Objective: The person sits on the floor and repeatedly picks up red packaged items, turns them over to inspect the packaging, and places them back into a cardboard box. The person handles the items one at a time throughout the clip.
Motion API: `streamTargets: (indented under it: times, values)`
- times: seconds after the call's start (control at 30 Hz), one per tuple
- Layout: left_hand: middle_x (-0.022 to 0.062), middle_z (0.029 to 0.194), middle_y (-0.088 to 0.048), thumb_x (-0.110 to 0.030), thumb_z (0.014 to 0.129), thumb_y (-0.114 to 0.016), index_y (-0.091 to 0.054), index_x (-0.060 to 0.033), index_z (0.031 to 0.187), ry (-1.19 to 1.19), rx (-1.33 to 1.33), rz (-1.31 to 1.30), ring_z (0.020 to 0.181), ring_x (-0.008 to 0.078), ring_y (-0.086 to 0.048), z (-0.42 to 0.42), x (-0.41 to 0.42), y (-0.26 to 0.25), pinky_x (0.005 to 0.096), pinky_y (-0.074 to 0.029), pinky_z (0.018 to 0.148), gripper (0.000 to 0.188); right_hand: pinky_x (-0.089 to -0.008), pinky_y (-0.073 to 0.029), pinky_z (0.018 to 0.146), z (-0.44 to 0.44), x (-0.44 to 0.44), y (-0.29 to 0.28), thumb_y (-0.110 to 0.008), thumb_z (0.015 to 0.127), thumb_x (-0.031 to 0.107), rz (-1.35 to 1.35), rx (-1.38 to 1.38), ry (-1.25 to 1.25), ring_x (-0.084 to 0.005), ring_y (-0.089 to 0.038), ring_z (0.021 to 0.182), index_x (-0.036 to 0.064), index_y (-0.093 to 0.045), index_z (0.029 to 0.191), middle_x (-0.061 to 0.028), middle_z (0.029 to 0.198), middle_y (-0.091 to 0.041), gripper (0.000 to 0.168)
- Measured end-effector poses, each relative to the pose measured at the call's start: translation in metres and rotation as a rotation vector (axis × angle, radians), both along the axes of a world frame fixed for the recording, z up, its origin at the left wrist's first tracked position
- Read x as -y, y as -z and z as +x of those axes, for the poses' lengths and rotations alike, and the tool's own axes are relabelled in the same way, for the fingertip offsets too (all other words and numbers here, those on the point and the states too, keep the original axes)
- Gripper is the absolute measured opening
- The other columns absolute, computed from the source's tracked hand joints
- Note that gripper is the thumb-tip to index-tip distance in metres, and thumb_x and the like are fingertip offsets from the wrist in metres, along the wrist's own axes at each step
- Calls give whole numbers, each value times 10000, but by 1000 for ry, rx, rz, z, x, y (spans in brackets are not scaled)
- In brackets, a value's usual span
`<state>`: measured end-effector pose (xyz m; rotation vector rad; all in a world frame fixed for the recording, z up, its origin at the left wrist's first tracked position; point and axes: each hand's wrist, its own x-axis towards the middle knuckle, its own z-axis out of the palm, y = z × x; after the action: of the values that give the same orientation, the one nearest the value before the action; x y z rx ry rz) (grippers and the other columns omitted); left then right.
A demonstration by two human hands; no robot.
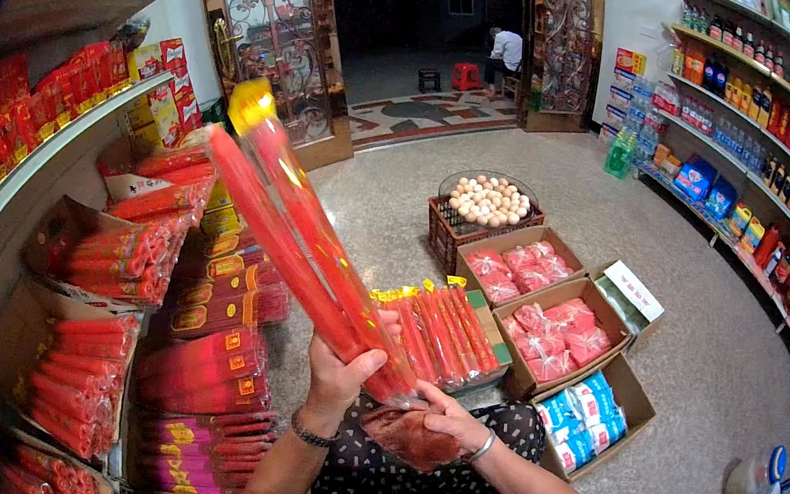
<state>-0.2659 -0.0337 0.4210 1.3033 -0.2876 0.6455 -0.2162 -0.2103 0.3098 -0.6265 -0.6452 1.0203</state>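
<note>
My left hand [345, 370] grips two long red packets [316, 266] in clear plastic wrap, thumb across their lower part. They slant up to the left, and one has a yellow tip; whether they hold incense or candles I cannot tell. In my right hand [455, 424] is a bunched reddish-brown cloth [410, 439], and its fingers are at the packets' lower end. The cloth hangs over my lap in dark patterned clothing [368, 493]. Just beyond my hands, a row of similar red packets [447, 334] lies on a green and brown carton [493, 333].
Cartons of red bags [564, 339] and blue-white bags [583, 417] stand at right, beyond them eggs [490, 200] on a brown crate [443, 231]. Shelves of red bundles [107, 244] line the left; bottle shelves [763, 162] the right. A person [504, 50] sits outside the open door [280, 41].
</note>
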Motion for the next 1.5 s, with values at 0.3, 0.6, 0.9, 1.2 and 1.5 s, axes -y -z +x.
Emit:
streamTargets:
  times: [0.3,0.6,0.9,1.2,1.5]
  values:
    - [200,1057,-655,-86,822,-675,-508,61,1197,301,-54,-45,939,278,-667,19,8,-10,415,-537,855,437,-374,-402,1026,-9,1,15,-685,841,319,3,-82,-14,-223,-504,1222,28,-205,1455,-141,1388,-433,832]
    - [213,1094,-639,-159,802,-720,-504,74,1202,463,-45,-7,967,294,-661,22,21,-45,424,-534,868,510,-363,-385,1031,-13,6,5,-651,864,379,-7,-4,77,-204,-515,1198,-2,-337,1392,-114,1319,-502,723]
    - [125,1156,-629,-188,782,-763,-514,1,1256,768,-326,172,1072,199,-591,14,28,30,348,-460,946,568,-372,-384,1034,-20,23,-16,-636,880,315,43,-56,151,-213,-509,1197,-12,-392,1353,-117,1282,-528,624]
    - [115,999,-641,-226,821,-717,-480,5,1212,778,-353,-27,903,223,-657,23,26,29,391,-545,830,512,-331,-431,974,4,81,-5,-636,894,218,-284,352,240,-157,-554,1103,-8,-479,1303,-87,1232,-580,493]
    - [129,1128,-602,-667,880,-397,-404,-17,1305,560,-317,-130,976,195,-633,34,70,48,306,-551,804,776,-404,-444,816,6,68,-112,-708,743,179,-227,1706,1180,-234,-555,949,92,-651,1077,-92,1141,-575,350]
